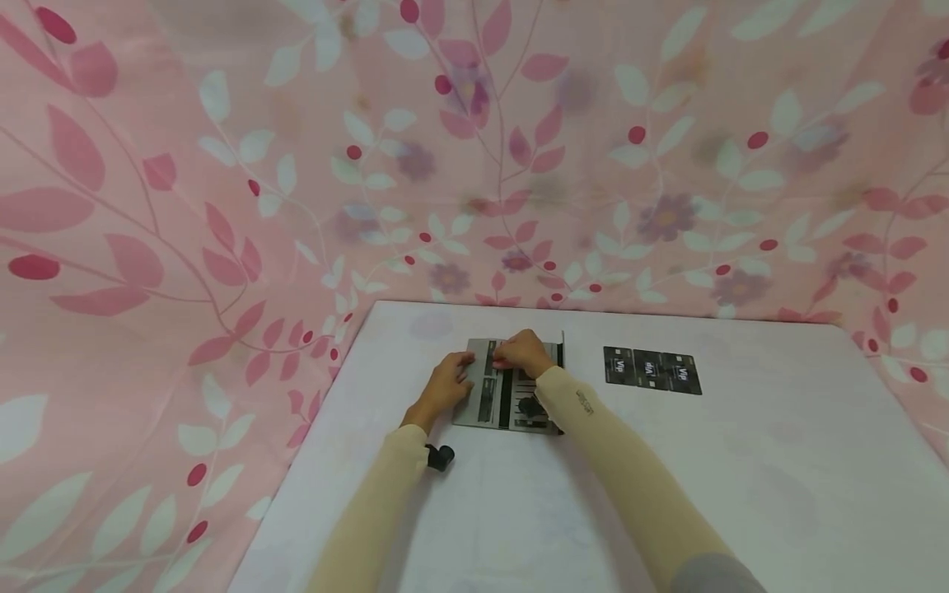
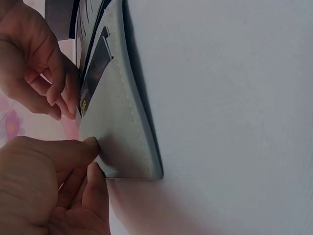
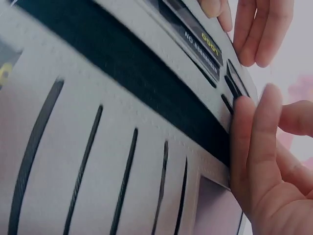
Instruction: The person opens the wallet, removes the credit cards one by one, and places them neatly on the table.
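A grey bifold wallet (image 1: 465,414) lies opened out on the white table, with black slits on its right half and dark cards in two pockets of its left half. My left hand (image 1: 447,380) holds the wallet's left edge; the thumb (image 2: 80,152) is on top in the left wrist view. My right hand (image 1: 525,354) is at the wallet's far side, fingertips at the dark card (image 3: 235,84) in the far pocket, seeming to pinch it. How much of this card is inside is hidden. A card (image 3: 200,49) marked with yellow digits sits in the nearer pocket.
Three black cards (image 1: 651,370) with "Vip" lettering lie side by side right of the wallet. A pink floral cloth (image 1: 504,165) hangs behind the white table (image 1: 712,494). Black wrist cameras (image 1: 441,458) show by the sleeves.
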Available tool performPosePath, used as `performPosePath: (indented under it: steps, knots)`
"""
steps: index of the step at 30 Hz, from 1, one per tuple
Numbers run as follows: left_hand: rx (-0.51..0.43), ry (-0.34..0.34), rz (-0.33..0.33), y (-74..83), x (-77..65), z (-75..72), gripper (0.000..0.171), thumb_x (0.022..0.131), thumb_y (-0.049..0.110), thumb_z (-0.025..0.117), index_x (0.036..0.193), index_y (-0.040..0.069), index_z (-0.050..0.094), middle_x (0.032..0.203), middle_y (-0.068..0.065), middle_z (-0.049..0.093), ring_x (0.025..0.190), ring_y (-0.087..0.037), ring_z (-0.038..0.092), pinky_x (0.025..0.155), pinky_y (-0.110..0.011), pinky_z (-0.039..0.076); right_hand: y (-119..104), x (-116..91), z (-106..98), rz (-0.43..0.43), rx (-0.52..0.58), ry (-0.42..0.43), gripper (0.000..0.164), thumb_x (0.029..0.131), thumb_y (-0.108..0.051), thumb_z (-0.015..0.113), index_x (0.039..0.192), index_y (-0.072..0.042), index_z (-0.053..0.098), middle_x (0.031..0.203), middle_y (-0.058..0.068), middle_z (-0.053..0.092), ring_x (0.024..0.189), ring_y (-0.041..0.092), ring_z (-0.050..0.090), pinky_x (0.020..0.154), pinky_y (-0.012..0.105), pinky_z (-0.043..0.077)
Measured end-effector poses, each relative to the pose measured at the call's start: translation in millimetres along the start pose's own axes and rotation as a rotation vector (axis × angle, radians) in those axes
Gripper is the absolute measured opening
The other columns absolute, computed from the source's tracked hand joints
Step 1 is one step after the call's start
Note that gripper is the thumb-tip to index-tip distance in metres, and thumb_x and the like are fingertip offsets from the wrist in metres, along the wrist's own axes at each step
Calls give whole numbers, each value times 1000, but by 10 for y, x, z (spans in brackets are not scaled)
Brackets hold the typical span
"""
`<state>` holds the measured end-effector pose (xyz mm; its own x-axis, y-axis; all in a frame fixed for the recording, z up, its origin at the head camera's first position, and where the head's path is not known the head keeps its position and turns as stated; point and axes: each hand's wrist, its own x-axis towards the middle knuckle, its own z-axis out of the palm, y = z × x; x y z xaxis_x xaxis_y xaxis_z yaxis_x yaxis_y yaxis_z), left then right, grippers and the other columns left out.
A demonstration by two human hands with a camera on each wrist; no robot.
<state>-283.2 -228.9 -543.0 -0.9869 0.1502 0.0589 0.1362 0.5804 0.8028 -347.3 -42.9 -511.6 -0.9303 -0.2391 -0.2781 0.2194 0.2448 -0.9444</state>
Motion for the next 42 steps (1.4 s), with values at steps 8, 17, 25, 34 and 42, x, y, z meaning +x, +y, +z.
performPosePath:
  steps: [8, 17, 25, 34, 42]
  knots:
    - [27, 2, 11, 20, -17, 8, 54, 86, -11, 64, 137, -3, 48, 136, -15, 51, 132, -25, 44, 103, -29, 44, -6, 34, 95, -9, -106, 84, 11, 80, -4, 76, 82, 7, 74, 62, 7, 68, 52, 11, 65, 61, 28, 58]
    - [86, 4, -38, 104, -18, -46, 53, 88, -7, 64, 139, 0, 48, 138, -13, 50, 131, -23, 45, 104, -30, 43, -21, 31, 187, -44, -99, 163, 12, 78, -4, 79, 87, 4, 76, 71, 9, 72, 48, 5, 62, 55, 21, 55]
    - [94, -8, -30, 76, -47, -8, 54, 87, -7, 65, 138, -2, 48, 138, -15, 51, 132, -26, 45, 104, -33, 43, 82, -17, 51, -69, -106, 148, 12, 81, -5, 76, 90, 3, 76, 75, 10, 72, 56, 11, 67, 60, 25, 57]
    - [129, 14, -42, 122, -2, -42, 52, 87, -7, 65, 136, -1, 50, 135, -13, 53, 128, -25, 48, 104, -34, 43, 102, -28, -292, -44, -27, 126, 19, 83, -2, 73, 98, 9, 73, 99, 20, 71, 59, 10, 67, 66, 28, 58]
    - [116, 6, -35, 99, -13, 3, 52, 86, -8, 65, 135, -1, 51, 134, -13, 53, 128, -26, 48, 102, -31, 45, 82, -132, -412, -47, 15, 98, 19, 84, -3, 72, 100, 8, 73, 91, 16, 71, 62, 11, 68, 67, 30, 59]
